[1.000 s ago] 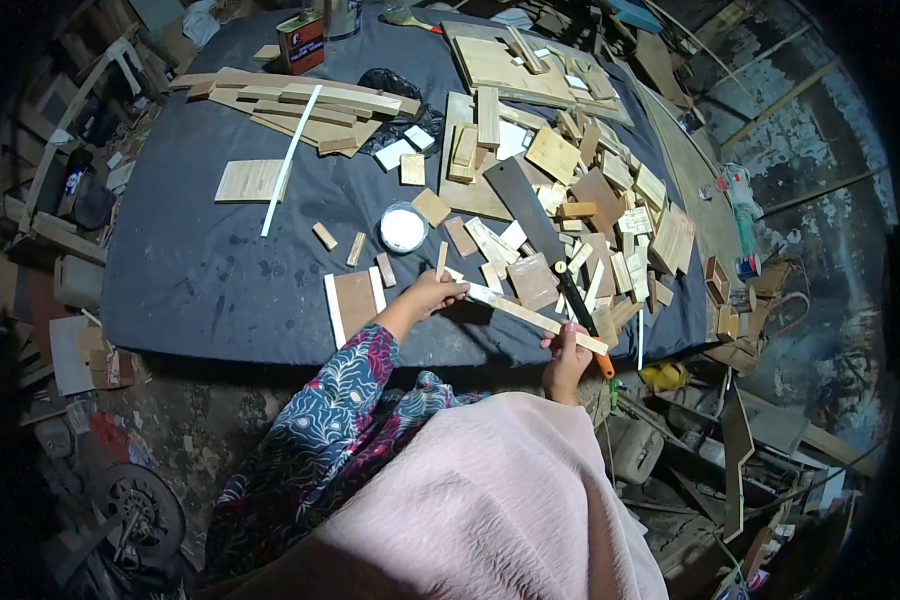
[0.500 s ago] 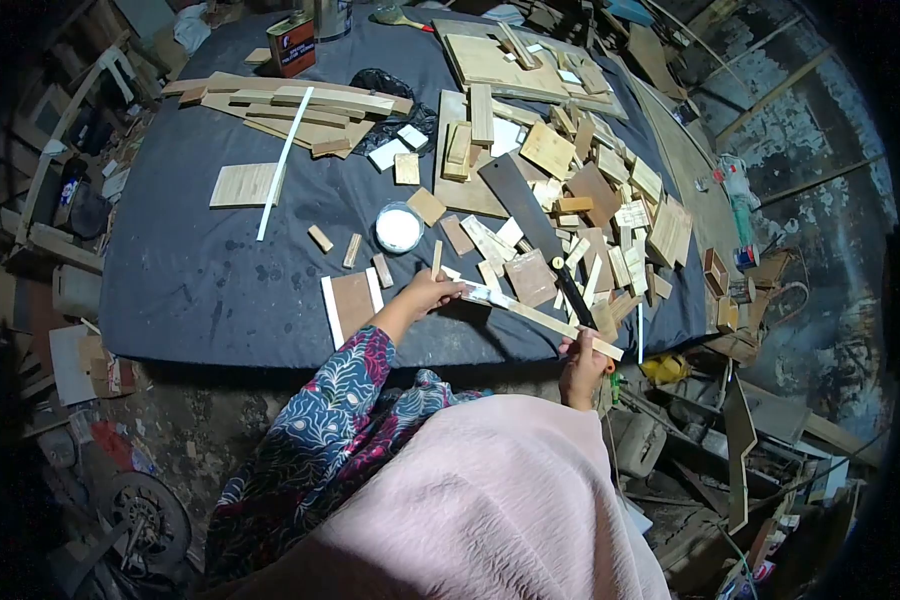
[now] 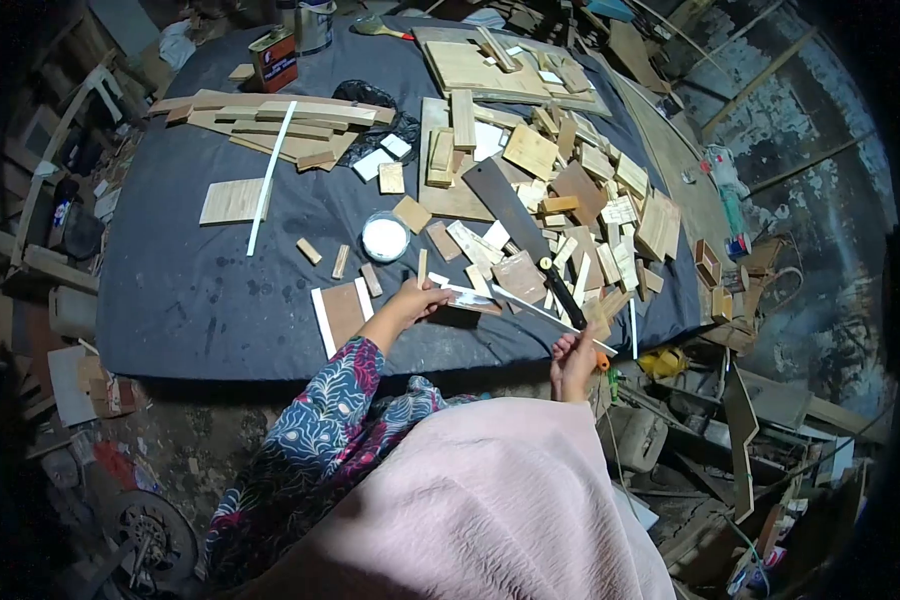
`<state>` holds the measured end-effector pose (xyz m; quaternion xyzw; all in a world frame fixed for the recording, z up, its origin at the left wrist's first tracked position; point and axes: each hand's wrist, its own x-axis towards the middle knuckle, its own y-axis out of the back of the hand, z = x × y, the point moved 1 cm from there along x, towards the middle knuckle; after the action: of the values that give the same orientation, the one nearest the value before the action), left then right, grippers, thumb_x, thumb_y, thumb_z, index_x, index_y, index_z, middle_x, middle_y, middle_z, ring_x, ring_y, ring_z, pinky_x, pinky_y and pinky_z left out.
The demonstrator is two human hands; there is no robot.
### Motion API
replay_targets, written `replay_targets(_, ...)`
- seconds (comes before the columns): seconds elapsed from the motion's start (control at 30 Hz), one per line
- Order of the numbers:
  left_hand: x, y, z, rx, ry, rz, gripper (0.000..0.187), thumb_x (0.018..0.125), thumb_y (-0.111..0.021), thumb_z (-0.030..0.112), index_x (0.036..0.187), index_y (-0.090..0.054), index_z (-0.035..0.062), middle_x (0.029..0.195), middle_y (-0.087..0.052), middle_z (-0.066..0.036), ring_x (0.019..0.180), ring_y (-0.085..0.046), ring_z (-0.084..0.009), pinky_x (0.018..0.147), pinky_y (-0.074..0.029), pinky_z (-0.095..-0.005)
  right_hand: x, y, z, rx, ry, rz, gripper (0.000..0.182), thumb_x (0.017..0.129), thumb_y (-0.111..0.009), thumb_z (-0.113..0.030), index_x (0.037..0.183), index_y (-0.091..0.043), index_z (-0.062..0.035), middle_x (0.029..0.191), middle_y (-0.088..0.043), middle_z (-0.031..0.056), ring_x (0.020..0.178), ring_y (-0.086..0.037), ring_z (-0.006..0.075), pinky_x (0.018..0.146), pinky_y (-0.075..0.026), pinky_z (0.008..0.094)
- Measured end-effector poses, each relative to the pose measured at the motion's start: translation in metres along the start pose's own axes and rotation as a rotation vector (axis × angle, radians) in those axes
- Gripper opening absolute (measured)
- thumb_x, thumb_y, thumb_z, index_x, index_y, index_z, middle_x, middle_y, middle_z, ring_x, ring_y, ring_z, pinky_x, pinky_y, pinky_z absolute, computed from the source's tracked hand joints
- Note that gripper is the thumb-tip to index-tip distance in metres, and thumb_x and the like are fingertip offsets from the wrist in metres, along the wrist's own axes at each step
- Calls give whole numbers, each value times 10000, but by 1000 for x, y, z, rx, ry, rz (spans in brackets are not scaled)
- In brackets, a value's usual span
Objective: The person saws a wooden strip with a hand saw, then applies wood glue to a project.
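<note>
My left hand (image 3: pixel 417 303) is closed round a small wooden stick (image 3: pixel 423 267) that points up and a short flat piece (image 3: pixel 473 300) with white paste on its top. My right hand (image 3: pixel 573 366) pinches the near end of a long thin strip (image 3: pixel 542 315), whose narrow pale edge faces up. The strip's far end is beside the pasted piece; whether they touch is unclear. A round tub of white paste (image 3: pixel 385 238) stands beyond my left hand. Left of that hand lies a brown board (image 3: pixel 344 315) with white strips along two sides.
A handsaw (image 3: pixel 507 207) with a black handle lies among many wood offcuts (image 3: pixel 530 150) at the right. Long planks (image 3: pixel 300 113), a pale board (image 3: pixel 232 202), a red and black can (image 3: pixel 274 62) and a brush (image 3: pixel 375 26) are farther back on the dark cloth (image 3: pixel 170 310).
The long strip has turned from its broad wooden face to its narrow edge, and its far end has shifted right along the pasted piece. The view has moved slightly.
</note>
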<state>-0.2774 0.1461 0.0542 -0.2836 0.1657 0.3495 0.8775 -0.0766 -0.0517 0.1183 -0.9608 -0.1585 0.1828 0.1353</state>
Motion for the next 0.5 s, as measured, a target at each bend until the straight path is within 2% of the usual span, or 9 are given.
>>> replay_targets(0.13, 1, -3, 0, 16, 20, 15, 137, 746, -629, 154, 702, -517, 91, 702, -567, 7, 584, -482, -39, 506, -374, -137, 2, -1, 6, 70, -118, 58, 359, 791, -545, -411, 738, -436, -73, 516, -469, 35, 387, -452, 106, 339, -384, 209)
replay_targets(0.2, 3, -3, -2, -36, -23, 56, 162, 718, -657, 171, 687, -529, 77, 647, -577, -2, 500, -452, -34, 431, -334, -151, 1, 2, 7, 63, -163, 57, 360, 789, -553, -401, 748, -441, -61, 516, -474, 39, 385, -459, 110, 341, -390, 210)
replay_targets(0.5, 4, -3, -3, -53, -10, 79, 165, 722, -654, 158, 674, -511, 91, 642, -571, 3, 508, -472, -44, 432, -344, -153, 5, 27, 10, 1, -115, 114, 345, 784, -577, -353, 718, -440, -43, 525, -500, 63, 379, -471, 122, 331, -405, 227)
